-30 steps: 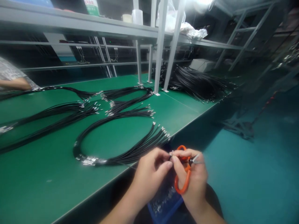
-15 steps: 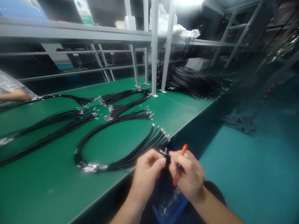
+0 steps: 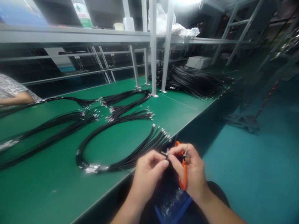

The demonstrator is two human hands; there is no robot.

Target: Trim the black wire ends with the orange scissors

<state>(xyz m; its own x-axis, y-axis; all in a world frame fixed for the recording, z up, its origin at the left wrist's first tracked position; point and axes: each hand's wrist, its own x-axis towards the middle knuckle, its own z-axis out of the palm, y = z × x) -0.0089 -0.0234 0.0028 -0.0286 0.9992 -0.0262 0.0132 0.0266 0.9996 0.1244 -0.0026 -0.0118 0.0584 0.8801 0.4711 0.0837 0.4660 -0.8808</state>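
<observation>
My left hand (image 3: 147,175) and my right hand (image 3: 192,171) meet just off the front edge of the green bench (image 3: 58,186). Both pinch a small black wire end (image 3: 165,153) between thumb and forefinger. Orange-handled scissors (image 3: 183,174) hang in my right hand, looped over its fingers, blades pointing up. A looped bundle of black wires with metal terminals (image 3: 121,146) lies on the bench right in front of my hands. A blue tray of small metal parts (image 3: 174,203) sits below my hands, on my lap.
More black wire bundles (image 3: 58,124) lie across the bench, and a big heap (image 3: 196,82) sits at the far right. White shelf posts (image 3: 154,46) stand at the back. Another person's arm (image 3: 14,96) rests at the far left. Teal floor (image 3: 252,174) lies to the right.
My hands stayed together at the bench edge while my right hand turned, so the scissors swung from sideways to edge-on and back into view. The camera shifted slightly.
</observation>
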